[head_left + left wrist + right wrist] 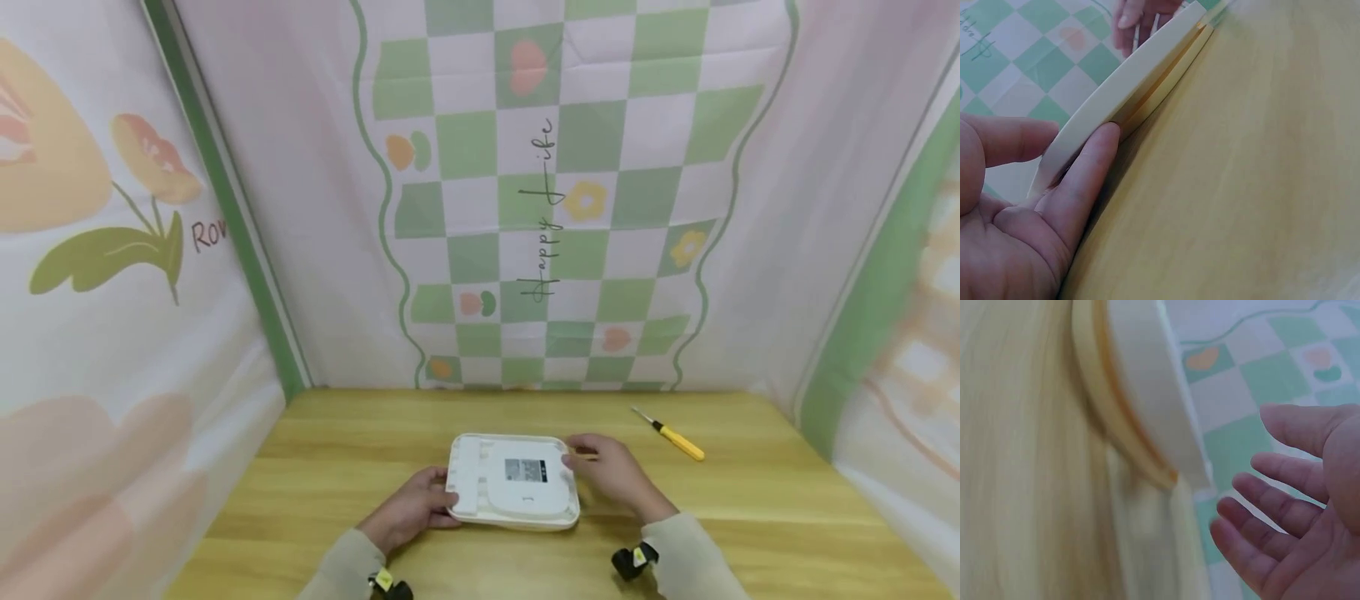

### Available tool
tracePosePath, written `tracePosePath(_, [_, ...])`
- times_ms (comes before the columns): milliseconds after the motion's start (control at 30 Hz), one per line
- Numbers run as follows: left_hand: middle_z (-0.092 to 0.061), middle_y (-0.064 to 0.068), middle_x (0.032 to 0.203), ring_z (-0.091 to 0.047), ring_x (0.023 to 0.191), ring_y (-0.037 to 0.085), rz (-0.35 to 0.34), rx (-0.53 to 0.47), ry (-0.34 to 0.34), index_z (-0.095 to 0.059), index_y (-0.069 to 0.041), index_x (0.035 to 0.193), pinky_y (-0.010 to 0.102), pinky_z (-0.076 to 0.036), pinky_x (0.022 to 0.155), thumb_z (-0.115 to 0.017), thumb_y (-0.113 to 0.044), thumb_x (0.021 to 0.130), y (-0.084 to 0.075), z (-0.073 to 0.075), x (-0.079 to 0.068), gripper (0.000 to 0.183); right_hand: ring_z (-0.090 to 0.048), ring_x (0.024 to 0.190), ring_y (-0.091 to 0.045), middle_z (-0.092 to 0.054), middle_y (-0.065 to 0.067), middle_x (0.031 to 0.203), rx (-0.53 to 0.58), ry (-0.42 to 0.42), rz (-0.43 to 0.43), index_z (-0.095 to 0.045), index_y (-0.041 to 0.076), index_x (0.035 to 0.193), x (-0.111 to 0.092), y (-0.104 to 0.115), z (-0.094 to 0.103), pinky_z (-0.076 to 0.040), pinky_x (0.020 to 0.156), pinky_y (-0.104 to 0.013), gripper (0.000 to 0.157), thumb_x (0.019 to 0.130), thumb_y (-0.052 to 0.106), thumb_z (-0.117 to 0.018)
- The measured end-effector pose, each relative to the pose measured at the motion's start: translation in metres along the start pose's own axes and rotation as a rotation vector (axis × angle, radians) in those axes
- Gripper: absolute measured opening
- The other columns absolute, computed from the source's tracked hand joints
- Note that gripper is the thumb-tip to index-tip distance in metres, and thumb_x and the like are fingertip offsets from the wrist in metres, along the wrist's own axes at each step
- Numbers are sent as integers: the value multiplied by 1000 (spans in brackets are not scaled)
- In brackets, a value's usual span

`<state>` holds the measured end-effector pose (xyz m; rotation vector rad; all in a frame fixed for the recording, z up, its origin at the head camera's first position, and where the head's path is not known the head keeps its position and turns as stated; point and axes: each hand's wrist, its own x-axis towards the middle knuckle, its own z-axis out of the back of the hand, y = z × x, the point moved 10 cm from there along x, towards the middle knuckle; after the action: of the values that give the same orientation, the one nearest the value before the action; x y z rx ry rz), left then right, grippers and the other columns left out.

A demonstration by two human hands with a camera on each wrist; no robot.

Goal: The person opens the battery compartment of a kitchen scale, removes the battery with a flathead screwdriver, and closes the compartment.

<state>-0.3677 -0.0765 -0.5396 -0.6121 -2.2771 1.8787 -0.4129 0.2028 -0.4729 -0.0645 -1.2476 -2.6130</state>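
A white, flat plastic device [510,500] with rounded corners shows its panelled face upward, with a grey printed label [525,471] on it. My left hand [412,504] grips its left edge, thumb on the upper face and fingers beneath. In the left wrist view the device's side [1094,103] tilts up from the wooden surface, pinched between thumb and fingers. By the right edge is my right hand [611,471]. The right wrist view shows this hand [1297,512] with fingers spread and relaxed, apart from the device's rim [1147,381] and holding nothing.
A screwdriver [678,442] with a yellow handle lies on the wooden table [360,425], to the right beyond my right hand. Behind the table hangs a checked green and white cloth [525,250], with printed curtains [97,350] at the sides.
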Motion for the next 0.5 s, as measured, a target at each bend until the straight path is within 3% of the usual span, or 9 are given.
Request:
tracePosePath(267, [-59, 24, 109, -66, 90, 31, -1, -4, 11, -27, 16, 139, 44, -58, 81, -58, 3, 91, 3, -1, -5, 59, -58, 112, -34, -66, -10, 117, -102, 69, 171, -70, 7, 113, -17, 42, -24, -48, 95, -55, 29, 91, 26, -70])
tracePosePath(400, [-59, 24, 110, -66, 89, 31, -8, 1, 11, -25, 17, 140, 44, -58, 80, -58, 3, 90, 4, 1, -4, 61, -59, 112, -31, -67, -9, 117, -192, 102, 287, -70, 6, 114, -22, 56, -36, -47, 97, -53, 33, 92, 30, -68])
tracePosePath(500, [-59, 24, 110, -65, 90, 31, -20, -10, 28, -24, 17, 140, 44, -58, 81, -58, 2, 91, 2, 0, -2, 62, -59, 113, -31, -66, -10, 118, -208, 116, 329, -69, 4, 116, -23, 61, -38, -47, 98, -53, 36, 92, 32, -67])
